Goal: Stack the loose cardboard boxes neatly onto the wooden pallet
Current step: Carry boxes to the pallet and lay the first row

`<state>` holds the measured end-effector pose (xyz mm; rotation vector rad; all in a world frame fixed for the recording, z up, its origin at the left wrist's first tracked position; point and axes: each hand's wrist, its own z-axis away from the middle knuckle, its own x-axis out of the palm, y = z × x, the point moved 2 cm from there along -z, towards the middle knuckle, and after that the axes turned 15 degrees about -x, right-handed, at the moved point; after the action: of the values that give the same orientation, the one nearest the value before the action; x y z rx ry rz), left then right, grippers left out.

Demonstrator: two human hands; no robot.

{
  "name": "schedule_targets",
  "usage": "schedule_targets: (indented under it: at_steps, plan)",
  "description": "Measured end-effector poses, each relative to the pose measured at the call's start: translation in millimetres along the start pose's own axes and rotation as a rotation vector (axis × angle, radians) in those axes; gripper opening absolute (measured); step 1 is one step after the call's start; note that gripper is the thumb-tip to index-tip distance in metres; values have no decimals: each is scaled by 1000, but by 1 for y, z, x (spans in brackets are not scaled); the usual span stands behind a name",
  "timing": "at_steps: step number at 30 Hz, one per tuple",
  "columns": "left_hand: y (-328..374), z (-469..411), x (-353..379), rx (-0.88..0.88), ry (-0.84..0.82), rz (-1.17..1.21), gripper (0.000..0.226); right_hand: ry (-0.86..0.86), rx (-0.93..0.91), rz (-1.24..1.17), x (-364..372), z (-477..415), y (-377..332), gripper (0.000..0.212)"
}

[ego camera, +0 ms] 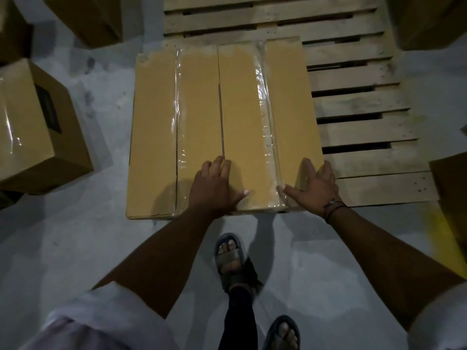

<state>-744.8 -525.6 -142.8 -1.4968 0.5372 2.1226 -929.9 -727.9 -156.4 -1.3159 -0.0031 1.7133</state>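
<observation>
A large taped cardboard box lies flat on the near left corner of the wooden pallet, its left part overhanging the floor. My left hand presses flat on the box top near its front edge, fingers together and thumb out. My right hand rests spread on the box's near right corner, fingers reaching over the right edge. Neither hand is wrapped around the box.
Loose cardboard boxes stand around: one at the left, one at the upper left, one at the top right, one at the right edge. My sandalled feet stand on the grey concrete floor before the pallet.
</observation>
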Motion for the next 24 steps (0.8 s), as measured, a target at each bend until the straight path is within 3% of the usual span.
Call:
schedule_targets:
  at_steps: [6, 12, 24]
  plan:
    - [13, -18, -4, -41, -130, -68, 112, 13, 39, 59, -4, -29, -18, 114]
    - [17, -24, -14, -48, -183, -65, 114, -65, 16, 180, -10, -26, -19, 117]
    - [22, -50, -21, 42, -238, -180, 126, 7, 143, 244, 10, -52, -37, 114]
